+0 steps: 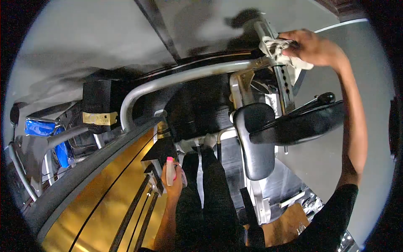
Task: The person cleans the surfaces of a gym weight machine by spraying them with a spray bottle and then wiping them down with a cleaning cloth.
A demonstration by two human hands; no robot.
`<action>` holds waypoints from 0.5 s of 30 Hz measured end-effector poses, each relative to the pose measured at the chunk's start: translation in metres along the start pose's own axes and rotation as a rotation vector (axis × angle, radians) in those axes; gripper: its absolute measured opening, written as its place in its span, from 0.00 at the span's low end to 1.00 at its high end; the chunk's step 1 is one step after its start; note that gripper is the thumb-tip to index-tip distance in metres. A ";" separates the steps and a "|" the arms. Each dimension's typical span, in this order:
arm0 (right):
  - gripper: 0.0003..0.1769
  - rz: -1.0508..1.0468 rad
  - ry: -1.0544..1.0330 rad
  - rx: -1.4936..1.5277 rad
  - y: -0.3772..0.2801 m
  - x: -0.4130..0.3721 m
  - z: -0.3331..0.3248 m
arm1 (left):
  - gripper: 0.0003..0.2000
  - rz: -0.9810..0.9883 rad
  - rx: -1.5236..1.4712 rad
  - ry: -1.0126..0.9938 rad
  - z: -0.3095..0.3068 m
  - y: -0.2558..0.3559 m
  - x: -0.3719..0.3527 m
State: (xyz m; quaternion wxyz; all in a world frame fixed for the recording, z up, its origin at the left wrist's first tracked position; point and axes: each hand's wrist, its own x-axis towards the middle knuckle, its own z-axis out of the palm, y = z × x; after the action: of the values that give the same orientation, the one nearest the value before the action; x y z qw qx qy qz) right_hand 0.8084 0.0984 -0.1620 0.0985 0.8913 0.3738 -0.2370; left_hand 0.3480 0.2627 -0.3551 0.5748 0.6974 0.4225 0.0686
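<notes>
My right hand point(308, 47) is closed on a white cloth point(275, 47), pressing it around the upper part of a metal post point(283, 86) with a row of holes. The arm reaches up and out to the right. Low and left of centre, my left hand point(173, 184) is wrapped round a spray bottle with a white and pink trigger head point(170, 171); most of the bottle is hidden by the hand. Below the post are a black padded seat point(256, 140) and a longer black pad point(306, 126) of an exercise machine.
A curved grey tube frame point(180, 77) runs across the middle to the post. At the left, a dark padded bar point(92, 172) borders a yellowish panel point(113, 201). Blue pads point(40, 127) belong to another machine at the far left. A black-knobbed lever point(325, 99) sticks out at right.
</notes>
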 end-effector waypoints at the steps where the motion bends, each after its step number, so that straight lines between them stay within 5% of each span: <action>1: 0.33 -0.037 0.011 -0.070 0.022 0.015 0.012 | 0.04 -0.012 -0.067 -0.010 0.005 0.007 -0.001; 4: 0.35 0.035 -0.045 0.034 0.037 0.045 0.038 | 0.05 -0.003 -0.102 -0.015 0.019 0.004 -0.002; 6: 0.39 0.030 -0.267 0.035 0.031 0.043 0.041 | 0.05 0.019 -0.066 -0.007 0.029 0.019 0.003; 8: 0.42 -0.075 -0.366 0.005 0.034 0.043 0.050 | 0.05 -0.198 -0.169 -0.028 0.043 0.052 0.002; 10: 0.39 -0.020 -0.431 0.042 0.019 0.032 0.036 | 0.04 -0.096 -0.095 -0.023 0.051 0.023 0.007; 15: 0.37 -0.076 -0.375 0.179 0.028 0.054 0.042 | 0.04 -0.044 0.062 -0.049 0.064 0.032 0.019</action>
State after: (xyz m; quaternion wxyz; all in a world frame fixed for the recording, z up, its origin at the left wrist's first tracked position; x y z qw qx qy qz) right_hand 0.8464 0.0976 -0.2257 0.0776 0.8221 0.3594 -0.4347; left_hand 0.4134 0.2286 -0.3557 0.5644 0.7070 0.4254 0.0255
